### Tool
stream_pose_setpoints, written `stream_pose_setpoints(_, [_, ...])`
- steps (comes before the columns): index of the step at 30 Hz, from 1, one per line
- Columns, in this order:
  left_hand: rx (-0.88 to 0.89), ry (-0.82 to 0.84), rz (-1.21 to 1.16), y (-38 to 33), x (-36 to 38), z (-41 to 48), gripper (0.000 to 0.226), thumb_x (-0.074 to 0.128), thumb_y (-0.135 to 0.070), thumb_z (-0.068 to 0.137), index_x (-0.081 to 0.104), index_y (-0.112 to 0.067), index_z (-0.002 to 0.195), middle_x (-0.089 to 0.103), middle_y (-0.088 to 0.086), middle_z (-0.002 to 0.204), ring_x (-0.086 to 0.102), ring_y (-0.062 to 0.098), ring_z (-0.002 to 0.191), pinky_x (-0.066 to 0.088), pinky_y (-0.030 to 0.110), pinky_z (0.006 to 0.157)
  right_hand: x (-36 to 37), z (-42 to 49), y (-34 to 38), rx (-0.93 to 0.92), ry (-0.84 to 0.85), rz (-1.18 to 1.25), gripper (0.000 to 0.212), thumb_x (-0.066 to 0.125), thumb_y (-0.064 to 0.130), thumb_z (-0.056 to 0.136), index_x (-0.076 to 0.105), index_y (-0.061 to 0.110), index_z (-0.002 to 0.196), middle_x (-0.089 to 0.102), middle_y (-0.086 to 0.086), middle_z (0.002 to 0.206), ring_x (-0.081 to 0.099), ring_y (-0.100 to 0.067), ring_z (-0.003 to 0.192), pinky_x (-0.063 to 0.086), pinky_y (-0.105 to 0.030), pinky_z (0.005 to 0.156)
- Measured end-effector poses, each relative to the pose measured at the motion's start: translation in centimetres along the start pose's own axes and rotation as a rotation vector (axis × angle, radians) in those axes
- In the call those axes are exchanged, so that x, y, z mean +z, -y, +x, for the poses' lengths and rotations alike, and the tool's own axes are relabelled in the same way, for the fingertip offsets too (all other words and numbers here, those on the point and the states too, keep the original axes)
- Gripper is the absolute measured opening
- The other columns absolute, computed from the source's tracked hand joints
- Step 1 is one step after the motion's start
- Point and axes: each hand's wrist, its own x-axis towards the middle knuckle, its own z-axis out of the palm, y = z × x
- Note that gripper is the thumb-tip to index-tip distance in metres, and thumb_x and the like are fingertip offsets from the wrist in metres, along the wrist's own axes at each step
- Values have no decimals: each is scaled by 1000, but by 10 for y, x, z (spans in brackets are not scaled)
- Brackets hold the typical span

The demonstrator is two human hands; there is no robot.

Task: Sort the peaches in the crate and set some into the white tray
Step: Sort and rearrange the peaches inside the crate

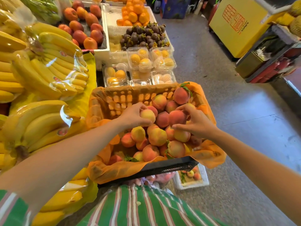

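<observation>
The left hand (132, 115) is curled around a pale peach (147, 115) at the top of the pile, with the fingers over it and the thumb under it. The right hand (196, 123) grips a red peach (177, 117), with the fingers bent over its top and the thumb pressed at its lower side. Both fruits are touching the other peaches (157, 137), so I cannot tell if they are lifted. The pile fills the near and right part of the crate (171, 166), which is black and has an orange liner (114, 168) hanging over its walls. The far left part of the crate shows only the liner. The tray (193, 186) is white and stands on the floor (244, 128), below the near right corner of the crate and partly hidden by it. A few peaches lie in it. To the left of the crate are bananas (40, 75) in clear wrap. Behind the crate stand clear boxes (140, 60) with yellow fruits, then mangosteens (143, 36) and oranges (135, 15) farther away. At the bottom a green striped shirt (138, 207) is visible.
</observation>
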Motion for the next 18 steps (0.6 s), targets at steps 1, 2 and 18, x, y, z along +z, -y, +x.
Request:
stream_pose_setpoints(1, [17, 2, 9, -2, 1, 5, 59, 81, -35, 73, 51, -19, 121, 52, -1, 110, 52, 17, 96, 45, 29, 76, 1, 7, -1, 7, -5, -15, 64, 79, 52, 68, 54, 22, 118, 61, 5, 106, 59, -10, 95, 52, -29, 76])
stream_pose_setpoints(2, [39, 21, 23, -5, 3, 9, 57, 81, -35, 72, 52, -21, 119, 53, -1, 112, 53, 18, 97, 48, 31, 78, 2, 13, -1, 4, 8, -54, 64, 79, 52, 68, 54, 21, 118, 61, 4, 106, 58, -12, 96, 51, -30, 76])
stream_pose_setpoints(18, [-119, 206, -485, 11, -26, 5, 59, 81, -29, 74, 49, -21, 123, 62, 6, 116, 60, 19, 106, 51, 32, 89, 18, 47, 38, -214, 196, 128, 74, 75, 44, 78, 42, 21, 140, 51, 3, 134, 49, -8, 122, 45, -26, 99])
